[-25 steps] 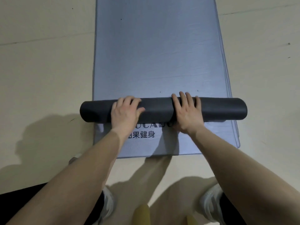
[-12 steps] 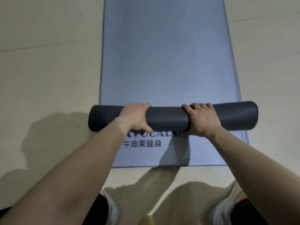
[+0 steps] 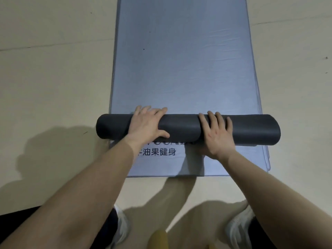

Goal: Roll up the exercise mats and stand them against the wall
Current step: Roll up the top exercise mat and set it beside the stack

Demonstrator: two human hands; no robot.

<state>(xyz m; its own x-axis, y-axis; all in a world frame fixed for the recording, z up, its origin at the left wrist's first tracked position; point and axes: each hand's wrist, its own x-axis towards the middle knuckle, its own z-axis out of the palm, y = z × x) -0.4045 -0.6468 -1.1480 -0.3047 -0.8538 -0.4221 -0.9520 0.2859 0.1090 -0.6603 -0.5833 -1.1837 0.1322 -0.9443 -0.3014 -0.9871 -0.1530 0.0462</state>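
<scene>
Both arms stretched forward, left hand (image 3: 146, 124) and right hand (image 3: 217, 134) palm-down, fingers straight and slightly spread, dark rolled mat (image 3: 181, 129) a smooth tight cylinder, crosswise on flat blue mat (image 3: 181, 65) by its near edge, under both palms, fingertips reaching roll's far side

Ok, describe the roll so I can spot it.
On the beige floor lies a flat blue-grey mat. Across its near end sits the dark charcoal roll, under the left hand and right hand; it alone is cylindrical and overhangs both sides.
</scene>
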